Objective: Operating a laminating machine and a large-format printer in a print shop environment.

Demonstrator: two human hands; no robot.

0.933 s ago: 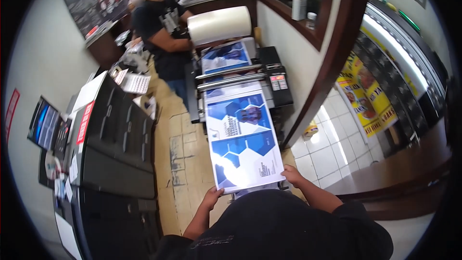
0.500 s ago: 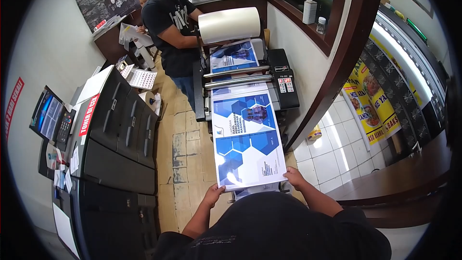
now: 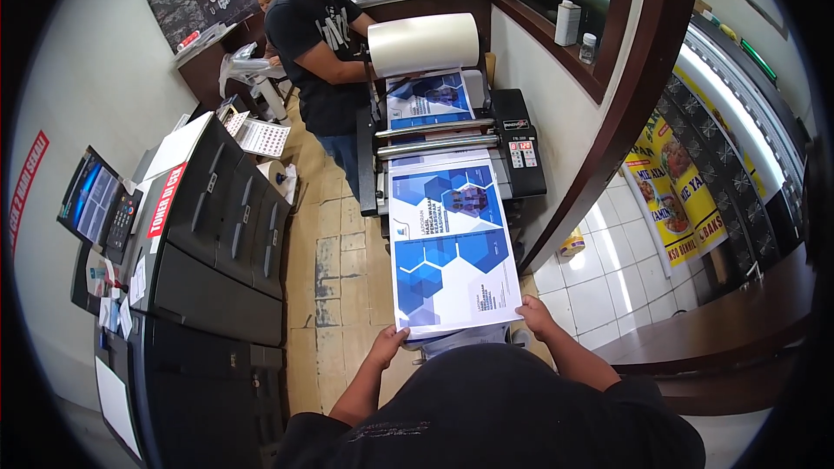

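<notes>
A glossy blue-and-white printed sheet [image 3: 452, 282] stretches toward me from the rollers of a black laminating machine [image 3: 521, 152]. My left hand [image 3: 387, 346] pinches its near left corner, thumb on top. The near right corner is gripped by my right hand [image 3: 536, 316] in the same way. Between the hands the sheet hangs nearly flat. Behind the metal rollers [image 3: 439, 139] lies another printed sheet [image 3: 427, 97], below a large roll of clear film [image 3: 423, 42].
A person in a black shirt [image 3: 317, 61] stands at the machine's far left. Large dark printer [image 3: 217, 234] with a tilted screen [image 3: 94, 200] fills the left side. To the right are a wood-framed partition [image 3: 612, 113] and hanging yellow banners [image 3: 669, 182]. Another person [image 3: 271, 0] sits farther back.
The view has shifted slightly, moving the scene a little to the right. Both hands keep their hold on the sheet, and the glare on its near left part has faded.
</notes>
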